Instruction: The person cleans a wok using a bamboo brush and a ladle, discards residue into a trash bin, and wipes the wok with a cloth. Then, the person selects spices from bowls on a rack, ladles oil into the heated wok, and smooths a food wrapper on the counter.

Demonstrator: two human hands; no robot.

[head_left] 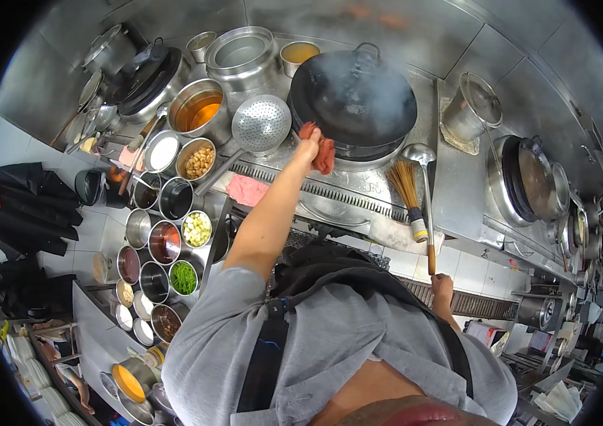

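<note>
A folded red cloth (325,155) is in my left hand (308,147), which is closed around it at the near left rim of a large black wok (347,99). Whitish smoke or steam drifts over the wok's right side. My right hand (442,285) is closed at the wooden end of a long steel ladle (425,192); its fingers are only partly seen. The ladle's bowl lies over the stove, just right of the wok. Beside its shaft is a bamboo wok brush (406,192). A perforated steel strainer (261,124) lies left of the wok.
Left of the stove stand a pot of orange-brown liquid (200,112), a bowl of browned pieces (196,160), chopped green vegetables (183,277) and several other metal containers. A pink cloth (246,189) lies on the stove's front edge. Another wok (537,177) stands on the right.
</note>
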